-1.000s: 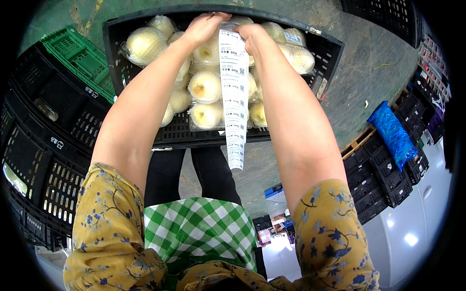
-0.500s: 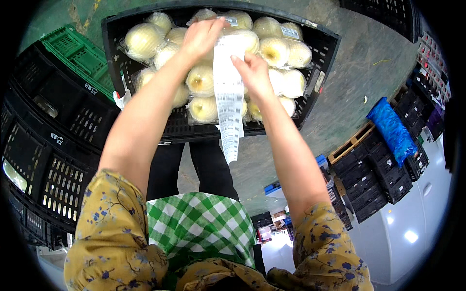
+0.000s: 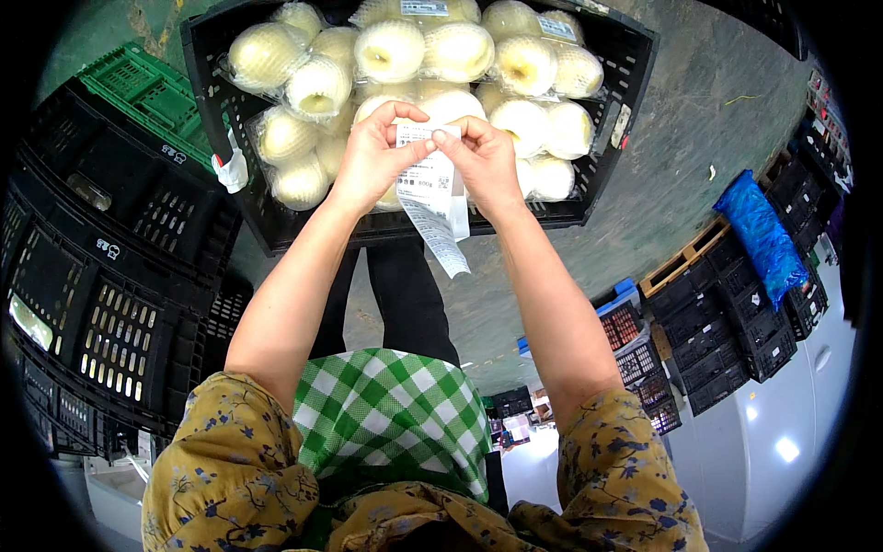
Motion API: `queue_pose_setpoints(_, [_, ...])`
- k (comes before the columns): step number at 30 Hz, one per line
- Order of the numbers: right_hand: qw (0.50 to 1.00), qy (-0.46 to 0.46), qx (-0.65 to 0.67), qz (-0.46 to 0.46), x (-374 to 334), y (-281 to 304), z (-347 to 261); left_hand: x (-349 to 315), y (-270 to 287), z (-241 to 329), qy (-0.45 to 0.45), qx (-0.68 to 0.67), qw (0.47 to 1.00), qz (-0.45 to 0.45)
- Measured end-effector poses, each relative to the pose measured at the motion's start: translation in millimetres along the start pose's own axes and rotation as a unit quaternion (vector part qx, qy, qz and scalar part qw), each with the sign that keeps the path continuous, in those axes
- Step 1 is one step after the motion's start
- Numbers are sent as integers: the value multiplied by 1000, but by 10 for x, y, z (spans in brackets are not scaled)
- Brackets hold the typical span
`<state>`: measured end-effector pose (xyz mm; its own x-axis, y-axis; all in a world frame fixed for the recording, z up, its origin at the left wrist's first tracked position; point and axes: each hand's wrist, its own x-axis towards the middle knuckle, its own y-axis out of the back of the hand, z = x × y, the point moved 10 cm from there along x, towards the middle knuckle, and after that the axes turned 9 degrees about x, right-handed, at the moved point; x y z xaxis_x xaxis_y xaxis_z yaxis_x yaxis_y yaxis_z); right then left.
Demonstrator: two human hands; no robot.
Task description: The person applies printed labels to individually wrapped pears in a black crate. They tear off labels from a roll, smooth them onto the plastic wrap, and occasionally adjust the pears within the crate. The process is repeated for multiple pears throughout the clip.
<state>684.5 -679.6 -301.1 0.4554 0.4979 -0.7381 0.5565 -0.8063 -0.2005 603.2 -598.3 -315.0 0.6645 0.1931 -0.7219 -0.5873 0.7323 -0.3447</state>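
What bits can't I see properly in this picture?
All in the head view:
- some wrapped fruit: hidden behind the left hand, right hand and label strip
- feet: hidden by the black crate
- the label strip's finest print: too small
- upper-right crate: cut off by the picture's edge

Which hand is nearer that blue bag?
Right. The right hand, on the label strip, is left of the blue bag; the left hand, also on the strip, is farther left.

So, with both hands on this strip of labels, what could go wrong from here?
The left hand and right hand pinch the top of the label strip close together, so an uneven pull might tear it. Its curled tail hangs loose and could snag on the black plastic crate.
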Motion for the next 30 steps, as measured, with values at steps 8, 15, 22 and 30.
queue_pose_setpoints(8, [955,93,-281,31,3,106,-122,-116,99,-6,-58,6,995,78])
queue_pose_setpoints(15, [998,51,-10,19,-28,-76,-37,-68,243,82,-113,152,968,164])
queue_pose_setpoints(22, [988,17,-138,70,20,230,27,54,334,70,-26,55,977,203])
queue_pose_setpoints(30, [981,57,-126,136,146,550,75,592,287,-473,157,-418,880,162])
